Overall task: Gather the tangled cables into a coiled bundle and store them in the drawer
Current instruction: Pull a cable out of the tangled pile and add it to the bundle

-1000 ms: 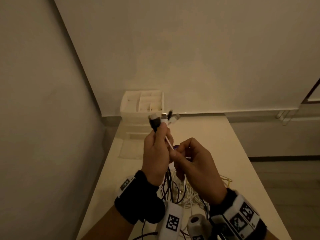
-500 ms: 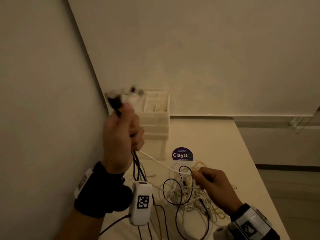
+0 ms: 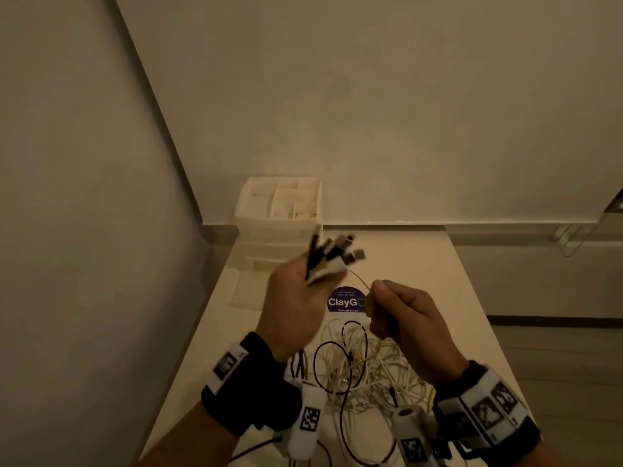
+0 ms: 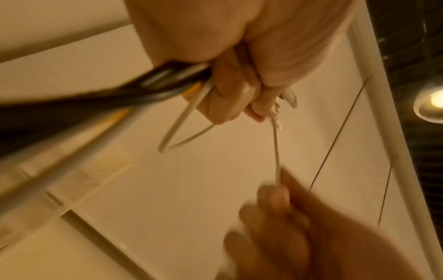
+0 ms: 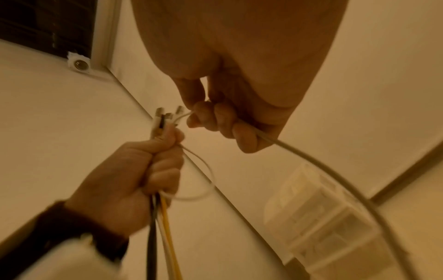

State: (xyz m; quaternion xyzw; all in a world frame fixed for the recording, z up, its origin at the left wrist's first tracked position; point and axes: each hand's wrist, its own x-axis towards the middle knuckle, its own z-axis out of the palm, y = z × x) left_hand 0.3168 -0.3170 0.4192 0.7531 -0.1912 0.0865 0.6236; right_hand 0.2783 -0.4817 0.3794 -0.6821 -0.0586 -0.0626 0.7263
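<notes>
My left hand (image 3: 305,298) is raised above the table and grips a bunch of cable ends, whose plugs (image 3: 340,252) fan out above the fist. Black, white and yellow cables (image 5: 160,223) hang below that fist. My right hand (image 3: 394,311) is just to its right and holds a single white cable (image 5: 299,153) that runs across to the left hand. The tangled heap of white and black cables (image 3: 364,369) lies on the table under both hands. The white drawer unit (image 3: 279,227) stands at the table's far left corner, one drawer (image 3: 246,288) pulled out.
The cream table (image 3: 438,281) runs along the left wall (image 3: 84,230) and ends at the back wall. A purple round sticker (image 3: 347,299) lies between the drawer unit and the cable heap. The table's right edge drops to the floor.
My left hand came back from high on the left to the middle, over the sticker. My right hand rose from the heap and closed in on the left, shortening the white cable between them.
</notes>
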